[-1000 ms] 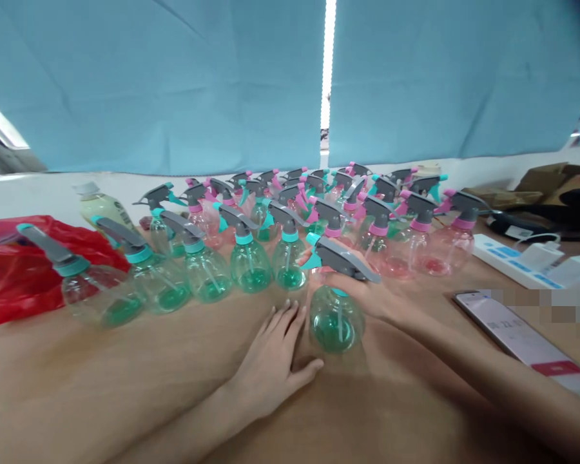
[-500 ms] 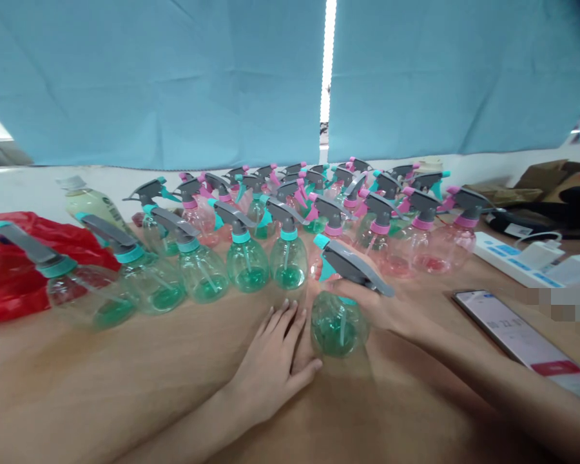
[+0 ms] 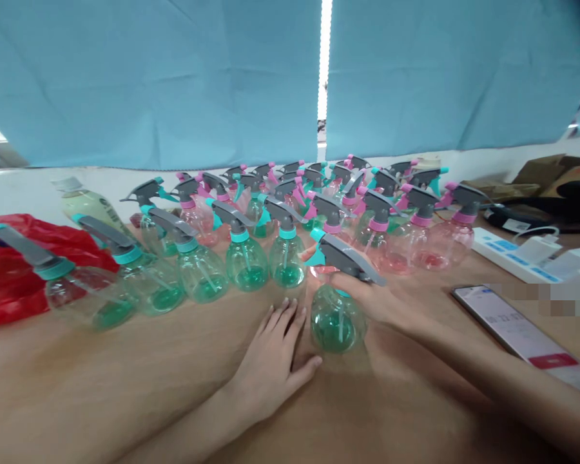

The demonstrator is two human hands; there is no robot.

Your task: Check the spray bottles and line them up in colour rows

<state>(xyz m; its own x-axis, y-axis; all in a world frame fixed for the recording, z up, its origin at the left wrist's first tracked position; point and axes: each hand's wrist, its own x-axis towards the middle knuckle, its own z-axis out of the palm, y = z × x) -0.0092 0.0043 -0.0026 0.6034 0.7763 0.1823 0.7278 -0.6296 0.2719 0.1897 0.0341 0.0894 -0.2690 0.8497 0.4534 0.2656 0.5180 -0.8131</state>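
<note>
In the middle of the table, a green spray bottle (image 3: pixel 337 325) with a grey and turquoise trigger head is tilted slightly. My right hand (image 3: pixel 367 295) is closed around its neck, just under the head; some of the fingers are hidden behind it. My left hand (image 3: pixel 273 351) lies flat on the table just left of this bottle, fingers stretched out and holding nothing. Beyond my left hand, a row of green spray bottles (image 3: pixel 249 265) with turquoise collars runs off to the left. Pink spray bottles (image 3: pixel 397 248) stand behind my right hand.
More pink and green spray bottles crowd toward the back wall. A red plastic bag (image 3: pixel 9 277) and a bottle of pale liquid (image 3: pixel 89 206) are at the left. On the right lie a phone (image 3: pixel 522 335), a white power strip (image 3: pixel 507 254) and cardboard (image 3: pixel 541 180).
The trigger head of the held spray bottle has shifted slightly left as my right hand tilts it. My left hand stays flat in place. The whole view has drifted a little.
</note>
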